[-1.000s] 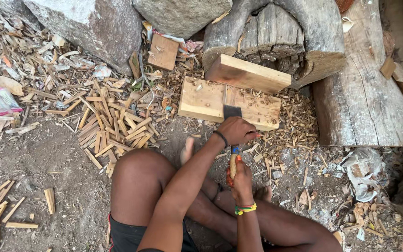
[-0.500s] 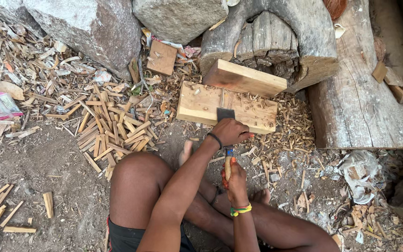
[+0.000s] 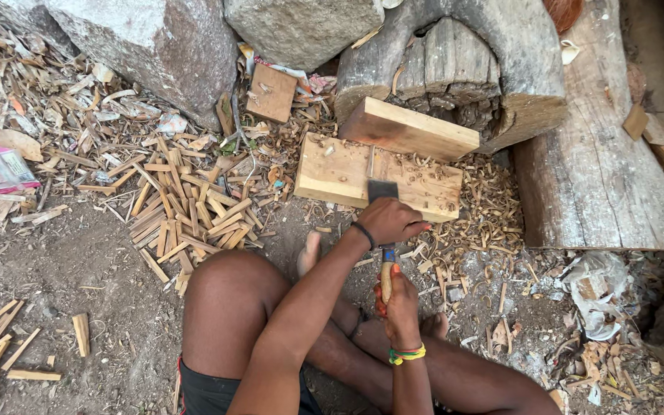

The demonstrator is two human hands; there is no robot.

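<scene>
We hold a broad flat steel chisel with a wooden handle point(image 3: 384, 230) in both hands: our left hand point(image 3: 390, 220) wraps closed around the neck just behind the blade, our right hand point(image 3: 399, 301) clasps the handle end nearer our body. The tool's long axis runs straight away from us, its blade resting on the near edge of the pale rectangular wooden board point(image 3: 340, 173) lying on the dirt ground point(image 3: 78, 261).

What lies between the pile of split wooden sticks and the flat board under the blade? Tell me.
In the head view, between the pile of sticks and the flat board lies bare dirt strewn with curled wood shavings and small chips; nothing larger.
</scene>
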